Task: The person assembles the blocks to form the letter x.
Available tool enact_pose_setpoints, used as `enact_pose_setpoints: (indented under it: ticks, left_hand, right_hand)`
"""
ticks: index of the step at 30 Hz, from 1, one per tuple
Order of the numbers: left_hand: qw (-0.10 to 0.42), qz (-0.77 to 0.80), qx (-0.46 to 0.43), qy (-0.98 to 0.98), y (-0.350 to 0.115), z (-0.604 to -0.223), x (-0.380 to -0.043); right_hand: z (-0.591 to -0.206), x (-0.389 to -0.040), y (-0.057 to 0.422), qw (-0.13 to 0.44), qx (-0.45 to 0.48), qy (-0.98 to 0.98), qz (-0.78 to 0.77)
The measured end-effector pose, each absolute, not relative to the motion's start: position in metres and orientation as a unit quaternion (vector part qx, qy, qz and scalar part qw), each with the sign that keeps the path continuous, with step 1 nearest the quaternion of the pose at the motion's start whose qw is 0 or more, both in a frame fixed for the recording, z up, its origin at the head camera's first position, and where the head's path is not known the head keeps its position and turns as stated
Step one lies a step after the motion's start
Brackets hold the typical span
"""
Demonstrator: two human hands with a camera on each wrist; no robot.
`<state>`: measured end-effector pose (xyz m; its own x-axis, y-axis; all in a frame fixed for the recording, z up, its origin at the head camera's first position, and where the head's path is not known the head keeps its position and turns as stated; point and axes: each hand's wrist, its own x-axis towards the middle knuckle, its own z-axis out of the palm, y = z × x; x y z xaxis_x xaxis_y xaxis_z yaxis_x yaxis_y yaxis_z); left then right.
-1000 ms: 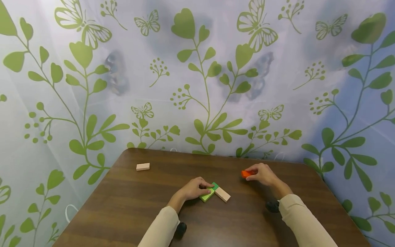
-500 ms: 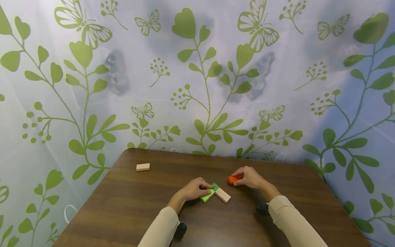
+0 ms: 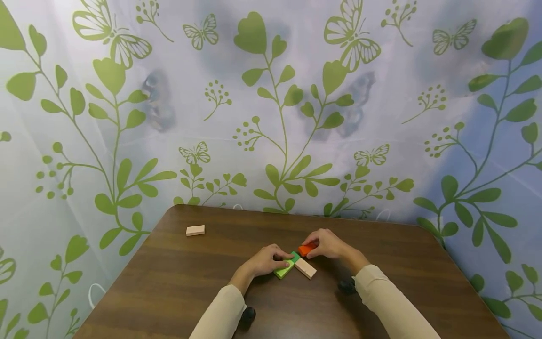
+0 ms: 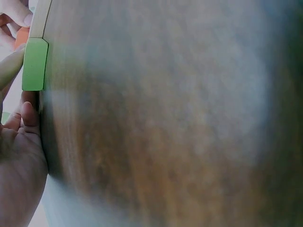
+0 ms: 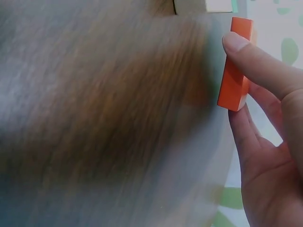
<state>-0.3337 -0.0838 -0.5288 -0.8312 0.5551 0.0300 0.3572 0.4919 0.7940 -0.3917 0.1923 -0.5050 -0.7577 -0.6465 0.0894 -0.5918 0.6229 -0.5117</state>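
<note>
At mid-table in the head view, my left hand point(image 3: 266, 260) holds a light green wooden block point(image 3: 284, 270) between thumb and fingers. A darker green block point(image 3: 295, 256) lies against its far end, partly hidden by the fingertips. A plain wood block point(image 3: 306, 268) sits at an angle beside the green ones. My right hand point(image 3: 329, 245) pinches an orange block point(image 3: 306, 249) just beyond the plain block, close to the dark green one. In the right wrist view, the thumb presses one face of the orange block point(image 5: 235, 71), with other fingers behind it.
Another plain wood block point(image 3: 195, 230) lies alone near the far left corner of the brown table point(image 3: 178, 278). A leaf-and-butterfly patterned curtain point(image 3: 220, 117) hangs right behind the table's far edge.
My right hand has carried the orange block leftward and slightly nearer, up to the group of blocks. The left hand has stayed in place on the light green block.
</note>
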Motion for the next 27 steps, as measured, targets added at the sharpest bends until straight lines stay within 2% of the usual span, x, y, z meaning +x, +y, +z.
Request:
enact_pose_setpoints:
  ticks: [12,27]
  left_hand:
    - [0.122,0.435,0.266,0.852,-0.084,-0.529,-0.332]
    - [0.121,0.448,0.259,0.847,-0.083,-0.528,-0.335]
  right_hand:
    - [-0.507,-0.398,0.183,0.058,-0.374,0.889,-0.258]
    - [-0.498,-0.403,0.165,0.109,-0.428,0.871,-0.214]
